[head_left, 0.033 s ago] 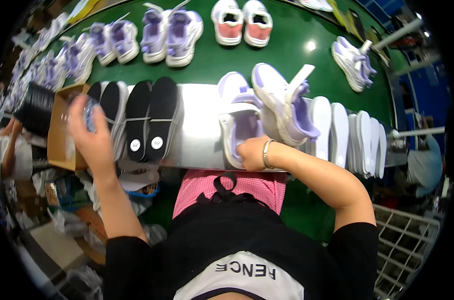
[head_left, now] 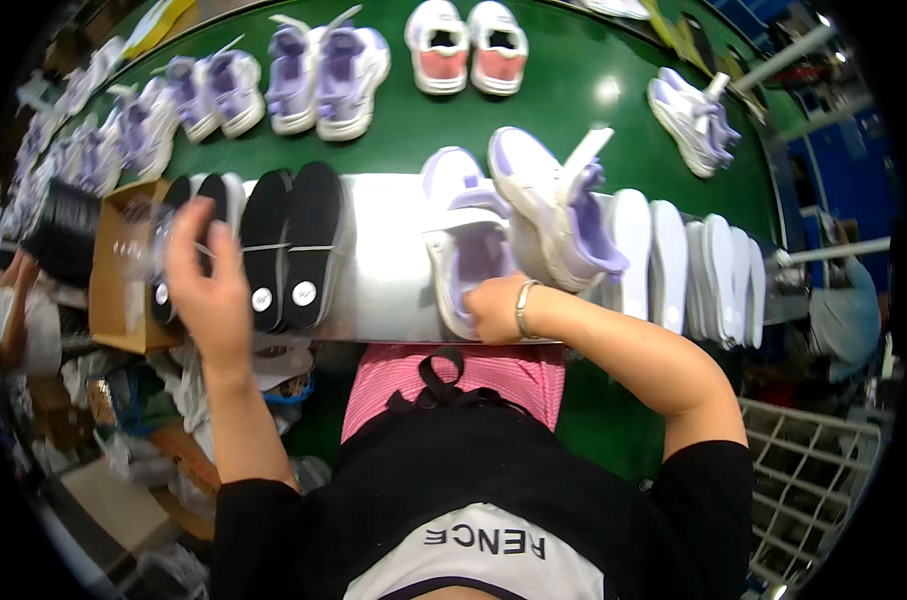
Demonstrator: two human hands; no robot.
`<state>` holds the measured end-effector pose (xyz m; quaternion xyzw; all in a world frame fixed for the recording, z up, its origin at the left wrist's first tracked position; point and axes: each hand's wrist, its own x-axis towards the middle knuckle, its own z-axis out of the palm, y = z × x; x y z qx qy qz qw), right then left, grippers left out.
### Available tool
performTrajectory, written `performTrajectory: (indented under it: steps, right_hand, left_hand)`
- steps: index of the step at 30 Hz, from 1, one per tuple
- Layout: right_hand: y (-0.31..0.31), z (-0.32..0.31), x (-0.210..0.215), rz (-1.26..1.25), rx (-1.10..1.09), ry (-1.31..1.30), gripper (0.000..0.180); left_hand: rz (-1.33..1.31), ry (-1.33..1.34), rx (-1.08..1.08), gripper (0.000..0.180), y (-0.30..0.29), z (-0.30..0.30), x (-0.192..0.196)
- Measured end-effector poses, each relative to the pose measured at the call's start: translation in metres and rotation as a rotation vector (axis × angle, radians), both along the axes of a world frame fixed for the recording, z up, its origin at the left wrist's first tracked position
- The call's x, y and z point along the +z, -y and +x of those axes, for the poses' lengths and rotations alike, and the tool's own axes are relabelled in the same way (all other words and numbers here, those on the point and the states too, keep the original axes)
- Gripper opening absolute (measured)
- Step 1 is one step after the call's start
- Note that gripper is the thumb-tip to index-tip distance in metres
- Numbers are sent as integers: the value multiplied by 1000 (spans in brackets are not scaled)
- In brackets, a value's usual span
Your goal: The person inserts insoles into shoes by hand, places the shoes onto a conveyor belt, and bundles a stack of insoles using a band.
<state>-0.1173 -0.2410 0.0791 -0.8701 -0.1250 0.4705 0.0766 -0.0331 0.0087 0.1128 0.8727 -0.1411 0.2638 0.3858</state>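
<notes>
My right hand (head_left: pixel 495 308) grips the heel collar of a white and lavender sneaker (head_left: pixel 444 268), its fingertips inside the opening. A second matching sneaker (head_left: pixel 545 220) stands close on its right, tongue upright. My left hand (head_left: pixel 211 285), smeared by motion, is raised between a cardboard box (head_left: pixel 113 270) and the black insoles, thumb and fingers apart. Just beyond its fingers, at the box, is clear crumpled plastic (head_left: pixel 141 242); I make out nothing in the hand. Banded black insoles (head_left: pixel 313 235) with round white stickers lie to the right of that hand.
White insoles (head_left: pixel 628 250) line the right part of the metal shelf (head_left: pixel 383 250). Across the green table (head_left: pixel 563 120) stand several lavender sneakers (head_left: pixel 348 75), a coral-heeled pair (head_left: pixel 470 55) and another pair (head_left: pixel 688 120) far right. A wire rack (head_left: pixel 813 480) is at lower right.
My left hand has moved right, away from the box, and the clear plastic that showed between its fingers now shows to their left. The right hand stays on the sneaker. The whole view has shifted slightly.
</notes>
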Motion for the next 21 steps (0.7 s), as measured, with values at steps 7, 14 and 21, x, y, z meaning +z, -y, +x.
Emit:
performTrajectory:
  steps: [7,14,21]
  right_hand:
    - [37,-52,14,415,-233,873,33]
    - [108,-100,-11,-130,-608,1132,25]
    - [115,-102,4,355,-645,992,37]
  left_hand:
    - [42,-191,-918,45,119,-89,-45]
    - [451,-158,-749,37,123,-69,-57]
    - [355,-143,-671,38,124,-54,-46]
